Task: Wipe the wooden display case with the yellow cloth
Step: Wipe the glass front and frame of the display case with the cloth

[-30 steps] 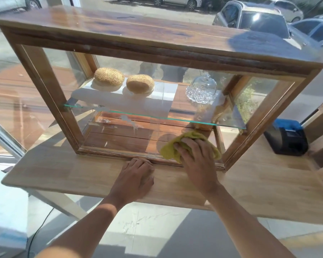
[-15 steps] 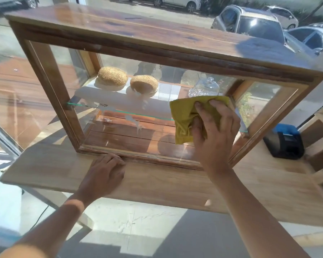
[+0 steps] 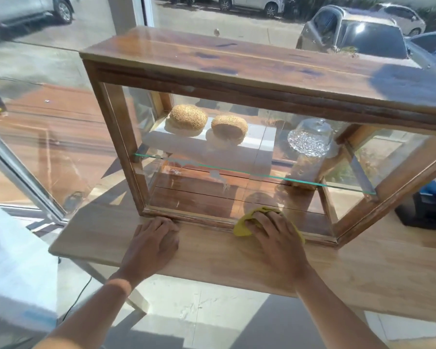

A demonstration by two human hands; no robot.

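Right hand (image 3: 277,238) now lower — yellow cloth (image 3: 242,226) on case (image 3: 237,69) base

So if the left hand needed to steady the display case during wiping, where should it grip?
Probably the near left upright of the wooden display case, approached from the left: that post is bare, while the left hand lies flat on the table and the right hand presses the yellow cloth at the bottom rail.

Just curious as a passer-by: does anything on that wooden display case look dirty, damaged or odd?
Yes. Whitish smears and drips mark the front glass of the wooden display case, near the glass shelf. The right hand presses the yellow cloth lower, at the bottom frame.
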